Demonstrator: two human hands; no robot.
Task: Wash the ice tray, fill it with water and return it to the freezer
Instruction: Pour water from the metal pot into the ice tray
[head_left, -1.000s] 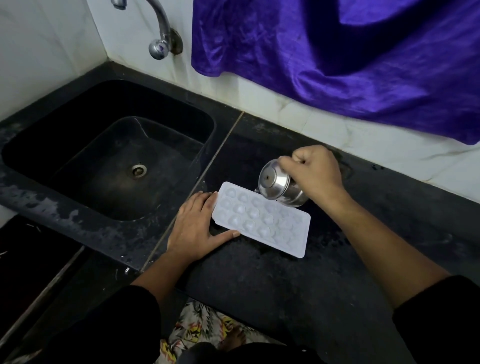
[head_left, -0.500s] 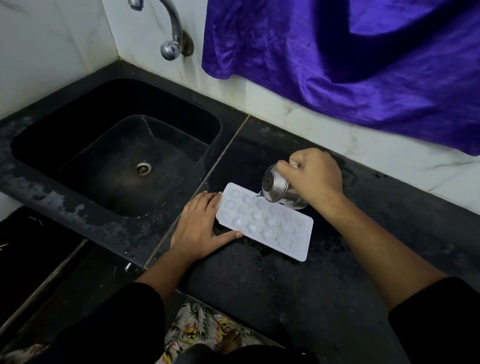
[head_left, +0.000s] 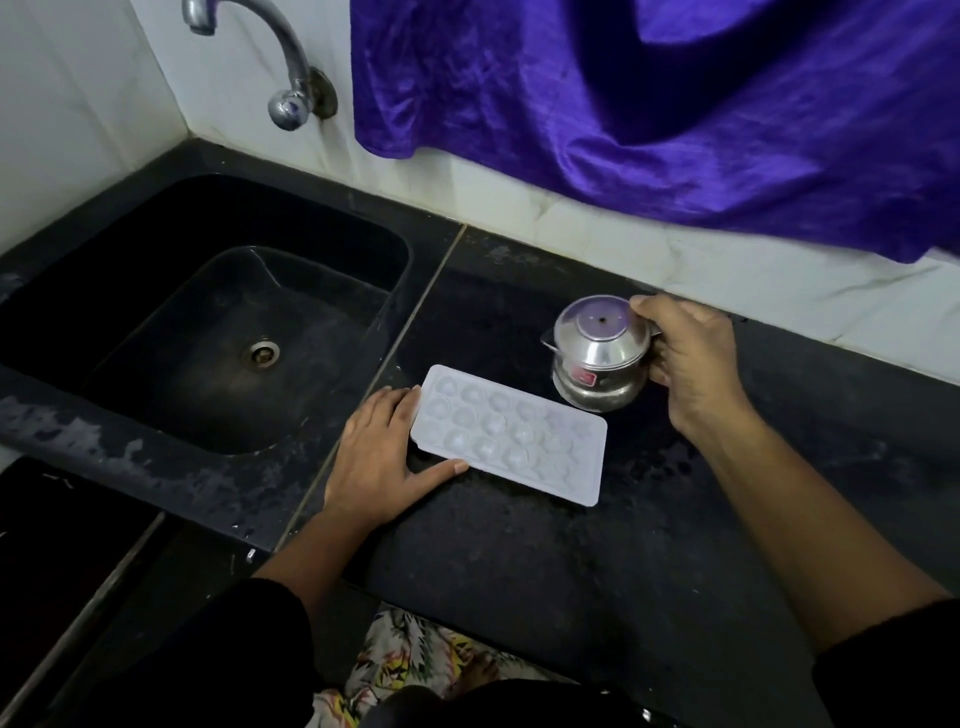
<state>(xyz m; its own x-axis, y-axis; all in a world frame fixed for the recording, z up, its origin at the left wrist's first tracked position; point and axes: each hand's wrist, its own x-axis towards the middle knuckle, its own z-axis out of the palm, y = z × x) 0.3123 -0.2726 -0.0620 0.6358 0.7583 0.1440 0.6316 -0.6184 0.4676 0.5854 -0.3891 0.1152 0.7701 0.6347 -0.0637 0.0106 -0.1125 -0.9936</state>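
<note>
Head view: the pour is over. Half a second ago your right hand (head_left: 685, 353) had the pot (head_left: 600, 353) tipped over the tray (head_left: 511, 434); now the pot is back level, just behind the tray's far right corner and low at the counter (head_left: 519, 561). I can't tell whether it is fully set down. Your fingers curl round its right side, thumb on top, so you are gripping it.

Your left hand (head_left: 382, 457) hasn't budged. It lies flat at the tray's left end, fingers straight against the short edge and thumb stretched along the near edge, steadying and not gripping.

The tray lies flat on the counter, just right of the seam. Its cups glint, but I can't tell how full each one is. My read is that filling is done or nearly so, and the freezer run comes next. You'd want both hands and a level lift, or it will slop.

The counter is dark stone, mottled and wet-looking right of the tray. Left of the tray sits the black sink (head_left: 332, 260), with its drain (head_left: 261, 353) bare. The tap (head_left: 289, 62) is above, on the white wall (head_left: 78, 104) up and left of the tray, with no stream showing. A purple cloth (head_left: 649, 104) hangs on the wall behind the tray. No freezer is in view.
</note>
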